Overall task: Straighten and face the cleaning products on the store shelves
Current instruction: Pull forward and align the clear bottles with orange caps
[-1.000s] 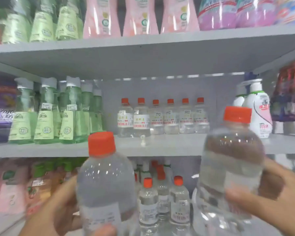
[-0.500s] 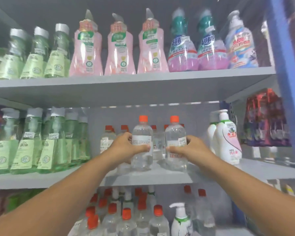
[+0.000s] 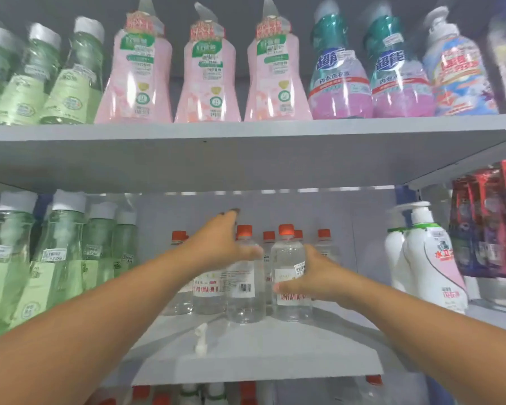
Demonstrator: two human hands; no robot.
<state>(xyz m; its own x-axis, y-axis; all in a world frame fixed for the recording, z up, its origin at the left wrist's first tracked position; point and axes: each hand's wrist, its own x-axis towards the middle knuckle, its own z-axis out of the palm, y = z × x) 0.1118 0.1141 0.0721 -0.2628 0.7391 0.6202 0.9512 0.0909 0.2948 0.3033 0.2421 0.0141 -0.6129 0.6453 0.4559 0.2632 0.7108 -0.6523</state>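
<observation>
Head view: both arms reach to the middle shelf, where clear bottles with orange caps stand. The right hand holds one bottle standing on the shelf. The left hand is blurry over another bottle; I cannot tell its grip. Pink bottles stand above.
</observation>
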